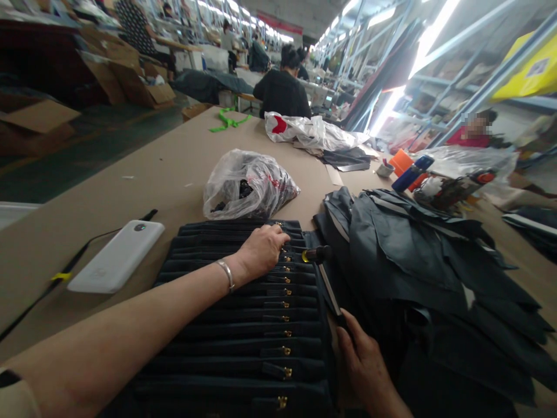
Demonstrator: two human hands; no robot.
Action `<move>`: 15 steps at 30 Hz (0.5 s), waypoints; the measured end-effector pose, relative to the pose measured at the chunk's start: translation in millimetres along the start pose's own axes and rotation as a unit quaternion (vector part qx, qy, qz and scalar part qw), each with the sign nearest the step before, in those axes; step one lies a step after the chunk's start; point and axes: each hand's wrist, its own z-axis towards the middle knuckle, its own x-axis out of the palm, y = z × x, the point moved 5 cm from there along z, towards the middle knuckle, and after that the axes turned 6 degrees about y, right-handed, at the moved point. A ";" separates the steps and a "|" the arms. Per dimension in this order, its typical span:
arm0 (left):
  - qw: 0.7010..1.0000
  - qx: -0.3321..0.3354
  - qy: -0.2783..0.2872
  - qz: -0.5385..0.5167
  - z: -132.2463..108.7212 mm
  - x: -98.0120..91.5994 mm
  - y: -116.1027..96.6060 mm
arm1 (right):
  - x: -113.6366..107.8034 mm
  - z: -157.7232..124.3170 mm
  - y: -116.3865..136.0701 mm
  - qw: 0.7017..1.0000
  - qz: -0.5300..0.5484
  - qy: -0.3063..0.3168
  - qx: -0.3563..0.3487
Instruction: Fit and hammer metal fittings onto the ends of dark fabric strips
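Observation:
Overlapping rows of dark fabric pieces, each with a gold zipper slider near its right end, lie in front of me. My left hand reaches across to the far rows. Its fingers are bent and pressed together by a slider; what they pinch is hidden under them. In my right hand, at the right edge of the rows, is a small hammer with a metal shaft. The hammer's dark head with a yellow face hovers beside the sliders, just right of my left hand.
A clear plastic bag of small dark parts stands beyond the rows. At left lies a white power bank with a black cord. Dark cut fabric is heaped at right. Bottles and another plastic bag stand farther back. People sit beyond the table.

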 end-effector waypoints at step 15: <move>0.995 0.014 -0.006 0.102 -92.9 44.7 -29.1 | 1.9 -11.9 15.2 0.995 -0.079 0.052 -0.034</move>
